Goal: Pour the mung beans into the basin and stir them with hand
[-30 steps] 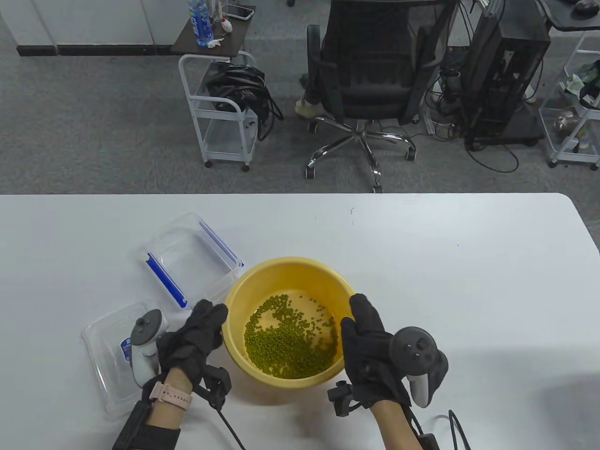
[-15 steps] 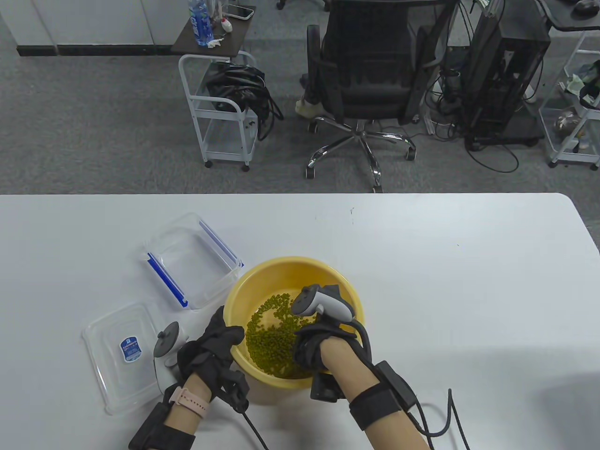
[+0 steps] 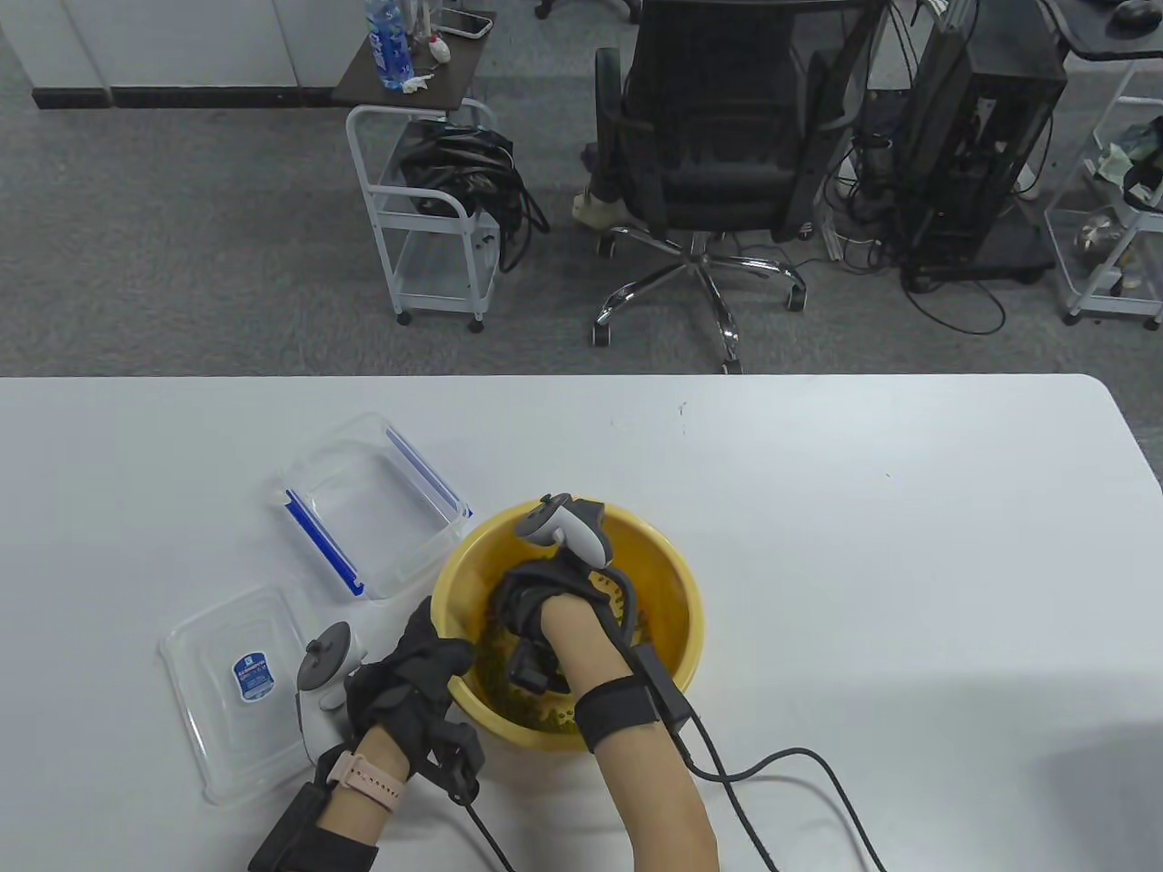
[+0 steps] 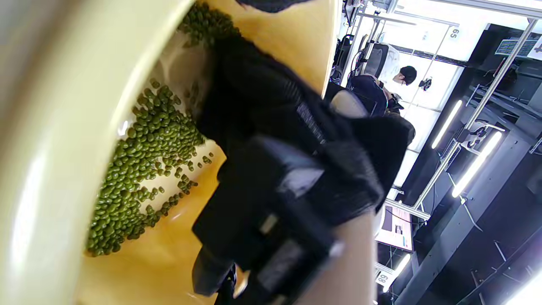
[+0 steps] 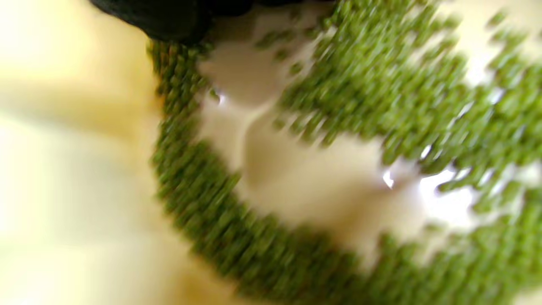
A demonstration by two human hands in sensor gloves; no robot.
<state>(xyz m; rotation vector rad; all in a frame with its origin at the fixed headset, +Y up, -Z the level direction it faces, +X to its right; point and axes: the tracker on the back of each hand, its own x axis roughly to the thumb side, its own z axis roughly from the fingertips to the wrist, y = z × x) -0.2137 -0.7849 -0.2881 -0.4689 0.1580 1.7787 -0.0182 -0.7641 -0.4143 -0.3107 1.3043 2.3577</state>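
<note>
Now the right hand [image 3: 531, 595] is plunged into the yellow basin [image 3: 677, 581] among the beans [image 4: 139, 169]; whether its grip is clenched I cannot tell. At the basin's 8 o'clock, the left hand [image 3: 413, 677] grasps the rim. Both stand on the worktop [image 3: 863, 545].

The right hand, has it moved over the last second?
Yes. The right hand has gone from the yellow basin's right rim down into it, among the mung beans.
</note>
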